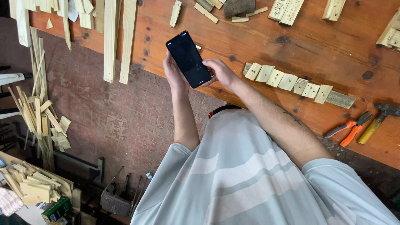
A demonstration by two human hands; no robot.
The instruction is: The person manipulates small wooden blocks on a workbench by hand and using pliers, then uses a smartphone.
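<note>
Both my hands hold a black phone (188, 58) with a dark screen, tilted, above the near edge of a reddish wooden workbench (266, 46). My left hand (173, 73) grips its left side and lower end. My right hand (221, 72) grips the lower right corner, thumb on the screen. A row of several small pale wooden blocks with drilled holes (291, 83) lies on the bench just right of my right hand.
Orange-handled pliers (349, 129) and a yellow-handled hammer (375, 124) lie at the bench's right. Long pale slats (111, 41) overhang the bench's left end. More drilled blocks (285, 9) sit at the far edge. Wood offcuts (39, 116) pile on the brick floor (108, 112).
</note>
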